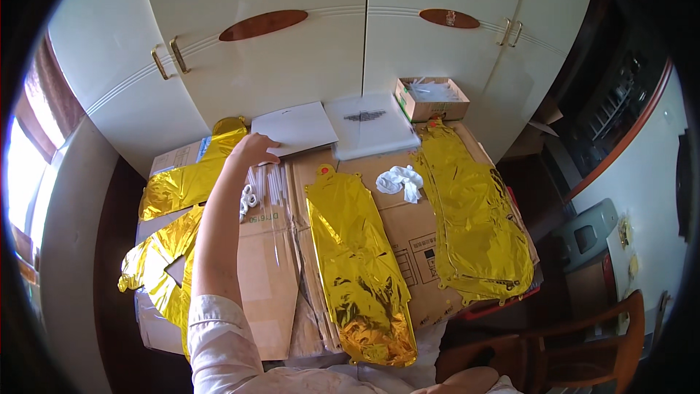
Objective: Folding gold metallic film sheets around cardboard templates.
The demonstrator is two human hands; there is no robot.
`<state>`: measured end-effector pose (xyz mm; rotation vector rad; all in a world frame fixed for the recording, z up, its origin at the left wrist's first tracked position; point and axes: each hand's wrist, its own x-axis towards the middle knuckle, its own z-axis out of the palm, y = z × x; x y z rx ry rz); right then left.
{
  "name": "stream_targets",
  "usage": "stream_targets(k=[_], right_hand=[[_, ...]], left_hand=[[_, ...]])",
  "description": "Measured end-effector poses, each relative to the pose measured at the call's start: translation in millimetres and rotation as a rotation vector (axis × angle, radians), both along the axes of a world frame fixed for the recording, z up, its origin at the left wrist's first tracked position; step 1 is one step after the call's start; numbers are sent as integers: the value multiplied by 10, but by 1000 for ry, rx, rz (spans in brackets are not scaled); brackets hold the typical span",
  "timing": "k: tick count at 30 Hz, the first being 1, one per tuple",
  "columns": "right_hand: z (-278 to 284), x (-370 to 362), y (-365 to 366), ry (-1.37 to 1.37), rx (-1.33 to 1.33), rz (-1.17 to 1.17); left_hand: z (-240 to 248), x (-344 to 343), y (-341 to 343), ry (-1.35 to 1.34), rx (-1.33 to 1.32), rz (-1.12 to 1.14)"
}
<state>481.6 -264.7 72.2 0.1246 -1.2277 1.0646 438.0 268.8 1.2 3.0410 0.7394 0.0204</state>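
Note:
My left hand (255, 150) reaches across the table to the left edge of a white sheet (295, 125), its thumb and fingers apart at the edge. Whether it grips the sheet I cannot tell. Just below the hand lie several clear plastic tubes (275, 184) and a pair of white-handled scissors (249, 199). A flat gold foil balloon (357, 248) stretches down the middle of the table. Another gold foil balloon (474, 211) lies at the right. More gold foil (179, 188) spreads at the left, partly behind my arm. Of my right arm only some bare skin shows at the lower edge; its hand is out of view.
Flattened cardboard (270, 248) covers the table. A stack of clear plastic bags (368, 128) lies beside the white sheet, near a carton (437, 108) of clear plastic pieces. A crumpled white item (400, 182) sits between two balloons. A wooden chair (583, 354) stands lower right; cabinets (262, 66) rise behind.

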Motion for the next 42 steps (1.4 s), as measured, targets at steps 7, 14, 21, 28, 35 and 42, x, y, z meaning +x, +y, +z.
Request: stream_targets(k=[7, 14, 21, 28, 35, 42], right_hand=[[38, 76, -116, -74, -70, 24], [244, 89, -103, -71, -97, 70], [266, 67, -170, -140, -29, 85], [246, -56, -367, -140, -37, 50], [374, -52, -417, -147, 47, 21], [-38, 122, -411, -367, -25, 33]], left_hand=[[31, 1, 57, -41, -210, -11], [185, -116, -253, -506, 354, 181], [1045, -311, -901, -857, 38, 148], [774, -460, -1449, -387, -797, 138], [98, -274, -1635, -335, -986, 113], [38, -43, -1624, -331, -964, 93]])
